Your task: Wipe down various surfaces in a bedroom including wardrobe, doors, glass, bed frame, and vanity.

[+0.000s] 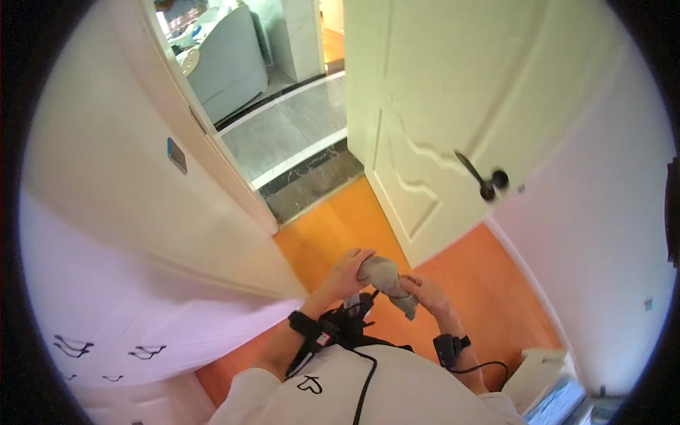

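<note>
A crumpled grey-beige cloth [381, 274] is held between both hands in front of my body. My left hand [355, 270] wraps around its upper left end. My right hand [424, 293] grips it lower down on the right, and a loose end [406, 306] hangs below the fingers. The cloth is twisted and bunched, so its exact kind cannot be told. Black devices with cables sit on both wrists, the right one [450, 349] plainly in view.
A cream panelled door [425, 106] with a dark lever handle [481, 175] stands ajar ahead on the right. Beyond the stone threshold [313, 186] lies a grey tiled floor [287, 130]. A wall switch [177, 155] is on the left. Low furniture [534, 372] stands at lower right.
</note>
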The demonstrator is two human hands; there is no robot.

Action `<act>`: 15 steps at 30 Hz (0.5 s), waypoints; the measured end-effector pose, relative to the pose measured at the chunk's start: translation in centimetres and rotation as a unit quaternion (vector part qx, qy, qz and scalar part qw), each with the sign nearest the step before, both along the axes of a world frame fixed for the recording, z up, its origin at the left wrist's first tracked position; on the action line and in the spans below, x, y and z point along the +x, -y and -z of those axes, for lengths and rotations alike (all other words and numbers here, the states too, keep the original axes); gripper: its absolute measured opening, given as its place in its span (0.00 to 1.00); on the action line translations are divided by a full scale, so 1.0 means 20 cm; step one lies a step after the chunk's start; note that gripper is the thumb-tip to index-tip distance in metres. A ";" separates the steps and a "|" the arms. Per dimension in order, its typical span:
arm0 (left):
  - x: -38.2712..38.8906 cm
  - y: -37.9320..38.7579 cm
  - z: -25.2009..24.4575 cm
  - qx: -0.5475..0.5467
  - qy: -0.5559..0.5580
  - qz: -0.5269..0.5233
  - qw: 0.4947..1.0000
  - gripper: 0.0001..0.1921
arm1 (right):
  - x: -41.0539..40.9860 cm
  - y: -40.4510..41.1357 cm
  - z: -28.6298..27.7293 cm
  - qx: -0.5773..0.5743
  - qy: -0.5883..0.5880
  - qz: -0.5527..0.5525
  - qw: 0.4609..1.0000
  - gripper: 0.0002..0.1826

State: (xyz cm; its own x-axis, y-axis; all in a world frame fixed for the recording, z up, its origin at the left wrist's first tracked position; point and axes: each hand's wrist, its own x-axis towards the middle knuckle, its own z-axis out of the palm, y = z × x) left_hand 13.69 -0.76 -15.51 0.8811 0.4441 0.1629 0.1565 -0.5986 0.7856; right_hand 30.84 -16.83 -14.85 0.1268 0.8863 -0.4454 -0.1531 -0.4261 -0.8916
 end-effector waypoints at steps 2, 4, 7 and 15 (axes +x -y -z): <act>0.06 -0.23 0.02 0.024 0.000 -0.044 0.999 0.30 | 0.07 -0.27 -0.06 -0.019 -0.010 -0.038 0.999 0.18; 0.09 -0.45 0.01 0.034 0.006 -0.056 0.998 0.27 | 0.13 -0.53 -0.05 -0.005 -0.038 -0.060 0.997 0.21; 0.12 -0.76 -0.04 0.005 0.007 -0.082 0.997 0.29 | 0.26 -0.92 -0.09 0.011 -0.012 -0.058 0.998 0.18; 0.16 -1.26 -0.03 -0.259 0.035 -0.142 0.955 0.42 | 0.34 -1.87 -0.03 0.086 -0.019 -0.153 0.984 0.12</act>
State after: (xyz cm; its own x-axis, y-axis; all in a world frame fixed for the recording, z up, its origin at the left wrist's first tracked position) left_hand 16.84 24.47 -14.96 0.7080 0.7005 -0.0894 0.1909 -0.0679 0.9793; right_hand 37.66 20.60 -14.19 -0.1714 0.9429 -0.2855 -0.0747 -0.3014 -0.9506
